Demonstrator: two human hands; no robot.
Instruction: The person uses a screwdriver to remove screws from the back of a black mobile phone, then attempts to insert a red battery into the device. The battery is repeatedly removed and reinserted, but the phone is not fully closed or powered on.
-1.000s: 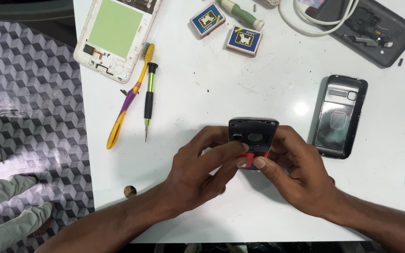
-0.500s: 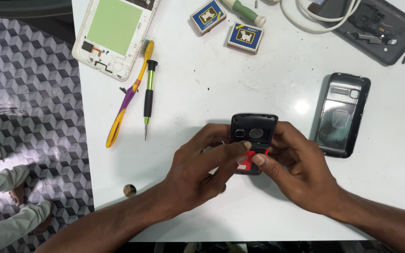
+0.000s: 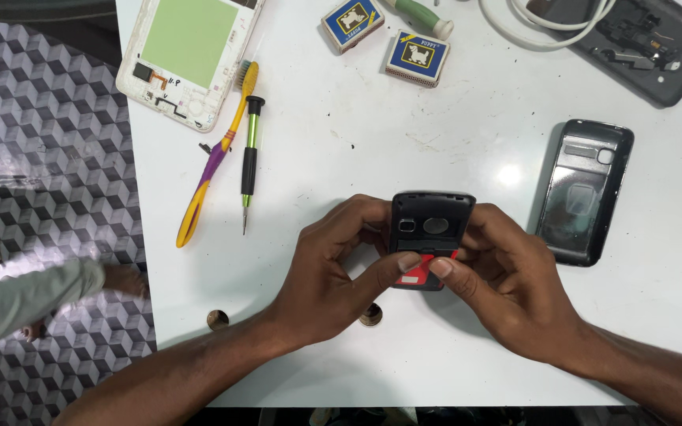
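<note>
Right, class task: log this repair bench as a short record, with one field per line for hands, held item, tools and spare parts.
Left hand: grips the small black phone from its left, thumb on the red part.
Right hand: grips it from the right, thumb on the red part.
Tools: green screwdriver, yellow-purple toothbrush.
Spare parts: white phone frame, black back cover.
Surface: white table.

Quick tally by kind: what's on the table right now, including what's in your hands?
Phones and phone parts: 4 (small black phone held in both hands, black back cover, white phone frame, dark opened unit)
Matchboxes: 2
Screwdrivers: 1
Toothbrushes: 1
Total: 8
</note>
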